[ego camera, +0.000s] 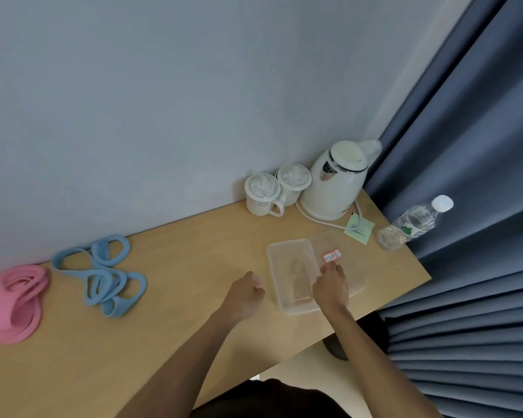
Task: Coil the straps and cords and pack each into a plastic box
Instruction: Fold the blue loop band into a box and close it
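A clear plastic box lies open on the wooden table, right of centre. Its clear lid, with a small red-and-white label, lies just right of it. My right hand rests over the seam between box and lid, fingertips near the label; whether it grips the lid is unclear. My left hand is curled into a loose fist on the table just left of the box, holding nothing. A blue strap lies tangled at the left near the wall. A pink strap lies bunched at the far left.
Against the wall at the back right stand two lidded white mugs, a white kettle with its cord, a green packet and a water bottle at the table's right edge. Blue curtains hang on the right.
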Demonstrator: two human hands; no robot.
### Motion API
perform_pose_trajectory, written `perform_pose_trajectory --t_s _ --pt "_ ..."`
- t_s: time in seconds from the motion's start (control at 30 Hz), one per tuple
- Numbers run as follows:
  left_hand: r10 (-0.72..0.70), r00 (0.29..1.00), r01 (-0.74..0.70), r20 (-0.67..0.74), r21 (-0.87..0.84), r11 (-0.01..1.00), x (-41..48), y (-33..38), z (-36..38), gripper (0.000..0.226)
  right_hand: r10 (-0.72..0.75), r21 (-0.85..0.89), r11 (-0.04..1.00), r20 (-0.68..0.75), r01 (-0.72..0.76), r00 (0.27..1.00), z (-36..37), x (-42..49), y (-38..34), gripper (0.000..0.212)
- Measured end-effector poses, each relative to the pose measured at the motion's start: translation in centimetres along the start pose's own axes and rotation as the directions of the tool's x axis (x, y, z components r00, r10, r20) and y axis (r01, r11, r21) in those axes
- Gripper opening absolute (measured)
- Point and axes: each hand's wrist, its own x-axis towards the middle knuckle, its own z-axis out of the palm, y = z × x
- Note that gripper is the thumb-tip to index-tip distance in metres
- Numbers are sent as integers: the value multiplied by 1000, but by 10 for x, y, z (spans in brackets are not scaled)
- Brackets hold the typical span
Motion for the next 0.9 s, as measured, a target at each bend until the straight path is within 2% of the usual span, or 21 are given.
perform_pose_trajectory --t_s 0.3,0.47,0.57,0.67,0.8,0.9 --pt "6 999 -5 35 -39 999 7 31 21 27 18 110 994 49 -23 999 -14 5 6 25" --pt "35 999 -34 5 -105 994 10 37 10 32 -48 205 977 -36 54 998 -26 7 5 26" --pt "42 991 -66 -126 -193 979 12 45 -9 46 -147 162 974 -65 156 987 -33 8 -5 23" --pt "37 965 -96 -258 -220 971 13 43 -32 54 -325 106 939 -39 327 945 -30 6 -27 22" --pt "45 955 -72 -292 -83 994 5 16 -64 31 -544 106 837 68 536 836 -9 -4 -64 19" --pt "-20 936 -21 -351 -111 994 -11 -22 -85 23 -618 157 786 152 598 771 12 -16 -92 20"
